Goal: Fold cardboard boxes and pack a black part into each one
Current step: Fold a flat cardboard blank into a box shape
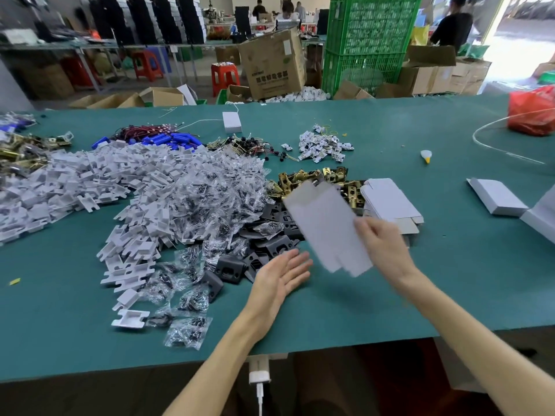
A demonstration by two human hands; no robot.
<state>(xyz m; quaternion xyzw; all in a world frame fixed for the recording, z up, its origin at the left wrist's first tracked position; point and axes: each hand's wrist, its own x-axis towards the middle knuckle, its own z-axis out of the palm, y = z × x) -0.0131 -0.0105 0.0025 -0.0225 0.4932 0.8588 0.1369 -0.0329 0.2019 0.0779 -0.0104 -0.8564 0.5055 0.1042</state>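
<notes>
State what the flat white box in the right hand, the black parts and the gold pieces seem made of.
Flat white box: thin matte cardboard, with cut flaps. Black parts: probably moulded plastic, dull; painted metal is possible. Gold pieces: likely brass-plated metal, with bright glints.

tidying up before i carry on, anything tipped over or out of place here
The small white bottle lies tipped on its side, alone on the green mat. Beyond the mat, a big brown carton leans askew with white parts heaped loose at its foot.

Left grip [282, 276] and right grip [386, 244] are bare (forearms [228, 340] uncovered too).
</notes>
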